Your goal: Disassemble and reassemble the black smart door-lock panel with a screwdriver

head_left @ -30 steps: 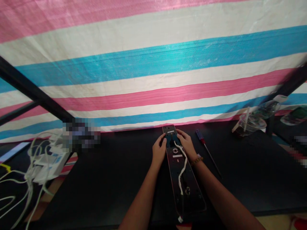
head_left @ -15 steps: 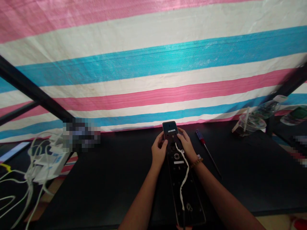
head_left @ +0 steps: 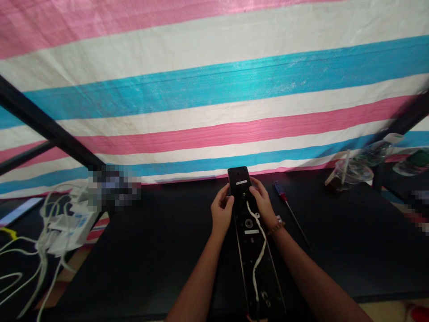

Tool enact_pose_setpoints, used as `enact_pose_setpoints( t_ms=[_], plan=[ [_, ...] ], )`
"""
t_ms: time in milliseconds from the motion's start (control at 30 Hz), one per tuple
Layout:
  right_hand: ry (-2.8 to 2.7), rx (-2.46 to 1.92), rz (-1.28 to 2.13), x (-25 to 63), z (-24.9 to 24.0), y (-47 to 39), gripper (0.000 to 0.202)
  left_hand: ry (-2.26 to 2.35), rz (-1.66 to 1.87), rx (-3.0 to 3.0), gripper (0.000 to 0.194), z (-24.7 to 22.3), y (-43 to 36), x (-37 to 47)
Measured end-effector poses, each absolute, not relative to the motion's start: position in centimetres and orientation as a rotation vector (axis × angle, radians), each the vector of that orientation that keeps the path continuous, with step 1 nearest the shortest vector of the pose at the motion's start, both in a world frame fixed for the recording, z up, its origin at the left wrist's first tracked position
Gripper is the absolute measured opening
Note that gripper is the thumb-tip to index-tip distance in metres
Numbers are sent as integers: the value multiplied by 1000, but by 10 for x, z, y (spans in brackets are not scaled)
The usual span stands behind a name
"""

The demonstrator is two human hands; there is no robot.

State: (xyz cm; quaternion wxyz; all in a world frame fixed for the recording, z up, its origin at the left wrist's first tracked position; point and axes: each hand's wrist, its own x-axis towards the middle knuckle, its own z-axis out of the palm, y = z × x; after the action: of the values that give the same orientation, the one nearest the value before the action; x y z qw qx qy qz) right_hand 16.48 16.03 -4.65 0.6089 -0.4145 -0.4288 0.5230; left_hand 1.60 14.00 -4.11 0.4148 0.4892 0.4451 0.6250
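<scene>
A clear plastic cup (head_left: 357,175) near the desk's (head_left: 161,246) far right corner holds dark brown drink (head_left: 334,182) and a pale straw (head_left: 345,166), beside a see-through bottle (head_left: 376,151). Left hand (head_left: 221,214) and right hand (head_left: 264,205), apart, grip opposite edges of a long, smooth black panel (head_left: 246,252) at the desk's middle; a wavy white cable (head_left: 259,256) runs along it, and a slim metal-shafted screwdriver (head_left: 283,197) lies to the right.

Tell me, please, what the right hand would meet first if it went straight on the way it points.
Probably the long dark panel the right hand holds; beyond it, perhaps the striped sheet.
</scene>
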Motion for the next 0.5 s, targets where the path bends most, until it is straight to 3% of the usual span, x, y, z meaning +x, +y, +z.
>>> enact_pose_setpoints(
  t_ms=[500],
  plan=[
    [-986, -965, 1209, 165, -43, 159, 45, 1159, 1595, 1259, 38, -37, 140, 16]
  ],
)
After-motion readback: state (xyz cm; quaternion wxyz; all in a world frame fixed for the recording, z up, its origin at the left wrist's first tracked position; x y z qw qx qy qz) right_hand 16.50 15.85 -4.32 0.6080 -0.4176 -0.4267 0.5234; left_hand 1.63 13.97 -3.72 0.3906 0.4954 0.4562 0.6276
